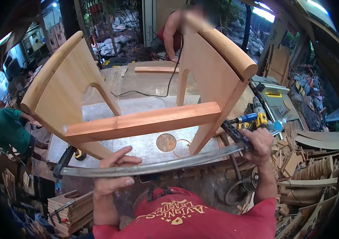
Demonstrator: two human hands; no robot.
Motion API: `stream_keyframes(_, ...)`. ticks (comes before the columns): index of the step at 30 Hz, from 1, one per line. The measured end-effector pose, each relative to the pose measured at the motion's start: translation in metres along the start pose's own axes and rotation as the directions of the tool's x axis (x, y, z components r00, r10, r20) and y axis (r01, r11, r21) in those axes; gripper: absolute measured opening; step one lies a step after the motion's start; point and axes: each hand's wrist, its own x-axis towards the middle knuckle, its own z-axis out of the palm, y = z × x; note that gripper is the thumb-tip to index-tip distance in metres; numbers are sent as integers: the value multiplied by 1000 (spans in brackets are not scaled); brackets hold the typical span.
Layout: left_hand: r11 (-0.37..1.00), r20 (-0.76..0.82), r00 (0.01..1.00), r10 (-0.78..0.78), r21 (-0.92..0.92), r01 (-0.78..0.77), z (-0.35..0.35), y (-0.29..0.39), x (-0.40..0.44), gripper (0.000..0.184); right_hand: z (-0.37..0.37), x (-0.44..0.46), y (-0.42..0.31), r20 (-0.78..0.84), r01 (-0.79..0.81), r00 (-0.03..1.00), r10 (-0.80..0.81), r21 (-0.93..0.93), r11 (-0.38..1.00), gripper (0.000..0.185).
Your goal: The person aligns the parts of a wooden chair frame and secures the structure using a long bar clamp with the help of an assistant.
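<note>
A long metal bar clamp (pixel 157 166) spans the near side of a wooden frame with two curved panels. My left hand (pixel 115 171) holds the bar loosely near its left end, fingers on the far side and thumb on the near side. Closed round the clamp's dark right-hand jaw is my right hand (pixel 260 144), beside the blue screw handle (pixel 247 118). The left jaw (pixel 62 161) sits by the left panel's leg. Behind the bar, a wooden rail (pixel 145 121) joins the left panel (pixel 62 79) and the right panel (pixel 205 67).
The frame stands on a worktable (pixel 141 105) with a round hole. A yellow drill (pixel 259 113) lies right of it. A person in red (pixel 171 34) leans at the far side; another in green (pixel 12 129) is at left. Wood offcuts (pixel 293 163) pile up at right.
</note>
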Motion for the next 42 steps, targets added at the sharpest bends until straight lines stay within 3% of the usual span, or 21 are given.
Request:
stream_keyframes(6, 948, -116, 986, -122, 281, 150, -10, 27, 6, 65, -4, 44, 12, 4, -50, 999, 50, 82, 995, 47)
stream_keyframes(7, 935, -247, 964, -95, 310, 172, -5, 30, 0, 58, -2, 48, 13, 16, -78, 997, 77, 104, 991, 47)
stream_keyframes(9, 801, -385, 898, 215, 596, 64, -30, 11, -26, 48, -5, 56, 13, 65, -117, 992, 110, 117, 986, 45)
stream_keyframes(11, 769, -680, 562, 470, 629, 118, -41, -7, -52, 36, -5, 52, 17, 88, -122, 990, 109, 160, 980, 42)
stream_keyframes(13, 546, -531, 237, 813, 838, 4, -97, -51, -84, 46, -9, 51, 24, 96, -150, 986, 135, 169, 974, 40)
stream_keyframes(15, 511, -505, 125, 854, 860, -13, -110, -34, -76, 63, -7, 49, 23, 111, -193, 979, 174, 192, 962, 39)
stream_keyframes(16, 522, -504, 159, 849, 847, -103, -130, -32, -67, 80, -6, 47, 24, 69, -172, 984, 163, 167, 971, 39)
stream_keyframes(19, 661, -541, 417, 731, 713, -233, -123, -16, -40, 81, -8, 49, 19, -23, -121, 992, 123, 71, 990, 38)
stream_keyframes(21, 683, -513, 478, 713, 664, -305, -121, -10, -30, 80, 1, 43, 13, -178, -98, 979, 102, 31, 995, 44)
stream_keyframes(24, 698, -623, 315, 716, 629, -341, -141, -38, -13, 69, 24, 31, -1, -429, -158, 895, 118, -59, 986, 43)
stream_keyframes(25, 706, -655, 270, 706, 620, -342, -155, -48, -15, 66, 54, 2, 16, -566, -285, 774, 282, 87, 955, 29)
stream_keyframes(27, 628, -577, 248, 778, 708, -322, -132, -42, -6, 64, 87, -5, 18, -546, -352, 653, 525, 395, 848, 13)
stream_keyframes(28, 608, -560, 236, 794, 742, -283, -133, -44, -6, 63, 92, 17, 9, -519, -260, 801, 298, 147, 954, 9)
stream_keyframes(29, 544, -503, 215, 837, 807, -232, -110, -28, 2, 62, 103, 29, -6, -464, -312, 816, 346, 151, 938, 6)
stream_keyframes(31, 618, -557, 269, 786, 727, -299, -113, -34, 0, 63, 110, 28, -6, -620, -317, 676, 397, 242, 917, 9)
stream_keyframes(33, 603, -534, 283, 797, 734, -314, -121, -28, 1, 64, 114, 3, -3, -486, -511, 488, 725, 515, 689, 26)
stream_keyframes(34, 608, -534, 296, 792, 734, -304, -122, -29, -6, 65, 113, 0, -2, -206, -525, 596, 776, 631, 571, 53)
stream_keyframes(36, 566, -478, 318, 819, 767, -303, -131, -24, -9, 67, 118, 8, -19, 29, -430, 784, 620, 745, 509, 66)
stream_keyframes(38, 606, -527, 303, 794, 728, -322, -130, -23, -7, 71, 119, 0, -13, 215, -488, 834, 509, 718, 497, 78)
stream_keyframes(41, 545, -428, 343, 836, 720, -431, -139, -3, 0, 72, 133, 21, -22, 253, -603, 703, 665, 707, 368, 70)
stream_keyframes(42, 618, -497, 370, 785, 664, -420, -148, -1, -1, 72, 135, 26, -25, 154, -574, 684, 713, 717, 396, 62)
